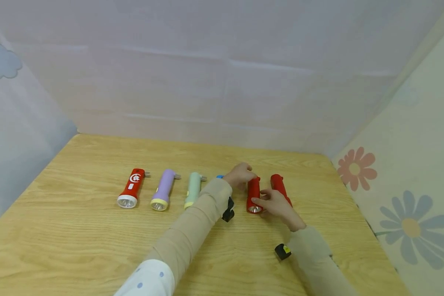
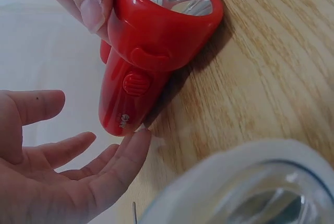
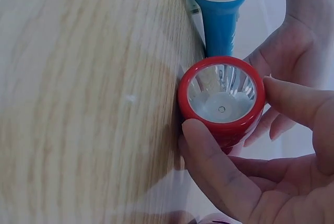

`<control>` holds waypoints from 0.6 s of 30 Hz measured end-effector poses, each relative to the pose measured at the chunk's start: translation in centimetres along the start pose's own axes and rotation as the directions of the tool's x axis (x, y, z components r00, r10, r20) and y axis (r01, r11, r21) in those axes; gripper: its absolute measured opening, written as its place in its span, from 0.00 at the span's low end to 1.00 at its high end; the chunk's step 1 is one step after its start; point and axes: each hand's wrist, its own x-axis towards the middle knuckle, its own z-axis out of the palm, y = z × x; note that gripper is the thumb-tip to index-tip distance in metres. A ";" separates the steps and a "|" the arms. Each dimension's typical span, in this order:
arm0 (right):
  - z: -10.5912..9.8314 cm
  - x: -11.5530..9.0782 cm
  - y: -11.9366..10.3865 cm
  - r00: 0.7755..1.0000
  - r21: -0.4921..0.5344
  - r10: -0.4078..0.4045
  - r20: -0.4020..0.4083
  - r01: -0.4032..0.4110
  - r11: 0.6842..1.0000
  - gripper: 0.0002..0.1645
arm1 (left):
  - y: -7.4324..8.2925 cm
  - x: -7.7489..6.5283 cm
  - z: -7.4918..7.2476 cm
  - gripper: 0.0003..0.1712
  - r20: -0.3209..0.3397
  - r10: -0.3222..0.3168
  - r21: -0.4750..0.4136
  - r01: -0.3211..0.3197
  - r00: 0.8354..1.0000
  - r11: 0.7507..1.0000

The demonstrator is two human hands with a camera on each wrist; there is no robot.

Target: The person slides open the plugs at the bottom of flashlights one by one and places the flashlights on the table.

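A red flashlight (image 1: 253,192) lies on the table with its lens toward me. My right hand (image 1: 278,203) pinches its lens end; in the right wrist view, thumb and fingers grip either side of the red rim (image 3: 222,98). My left hand (image 1: 240,174) is at the tail end, its fingers loosely spread. In the left wrist view those fingertips (image 2: 138,140) meet the tail of the red flashlight (image 2: 151,33), below its ridged switch. A second red flashlight (image 1: 279,185) lies just right of it, partly hidden behind my right hand.
Left of my hands lie a red flashlight with a white rim (image 1: 133,185), a purple one (image 1: 165,185) and a green one (image 1: 194,187). My left forearm mostly hides a blue flashlight (image 3: 222,25). Pale cloth walls (image 1: 207,94) border the wooden table (image 1: 96,238).
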 end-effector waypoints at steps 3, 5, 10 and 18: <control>0.1 0.0 0.0 1.000 0.008 -0.002 -0.001 0.002 1.000 0.34 | -0.1 0.1 0.1 0.29 0.011 0.005 0.014 -0.005 1.000 1.000; 0.1 0.0 0.0 1.000 0.009 -0.006 0.001 0.006 1.000 0.33 | -0.1 0.2 0.2 0.29 0.007 0.004 0.028 -0.004 1.000 1.000; 0.3 0.1 -0.2 1.000 0.003 -0.020 -0.005 0.020 1.000 0.32 | -0.2 0.2 0.2 0.24 0.005 -0.008 0.019 0.008 1.000 1.000; 0.4 0.5 -0.2 0.999 -0.018 -0.033 -0.023 0.032 0.999 0.31 | -0.2 0.2 0.2 0.22 -0.018 -0.040 0.004 0.041 0.999 0.999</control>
